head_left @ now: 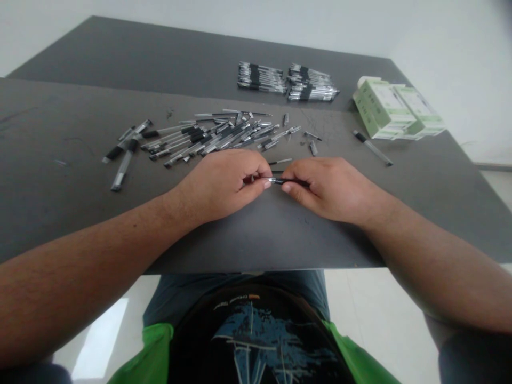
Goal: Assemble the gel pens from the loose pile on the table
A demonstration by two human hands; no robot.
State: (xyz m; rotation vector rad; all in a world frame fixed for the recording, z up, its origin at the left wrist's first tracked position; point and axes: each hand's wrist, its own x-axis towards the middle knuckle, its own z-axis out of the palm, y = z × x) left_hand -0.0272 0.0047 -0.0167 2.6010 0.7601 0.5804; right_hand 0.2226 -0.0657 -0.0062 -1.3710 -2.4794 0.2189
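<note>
Two hands [226, 184] [332, 186] pinching one pen [277, 181], marked grey tabletop [256, 240], white wall [312, 26] beyond, bright patch on pale floor [360, 298].

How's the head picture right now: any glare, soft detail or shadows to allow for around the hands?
Head view: a bright light patch on the floor, lower left, away from the hands; head view: soft shadowing on the tabletop by the right hand; head view: fine detail looks soft, the print on the boxes unreadable; head view: top-right corner darkens.
</note>
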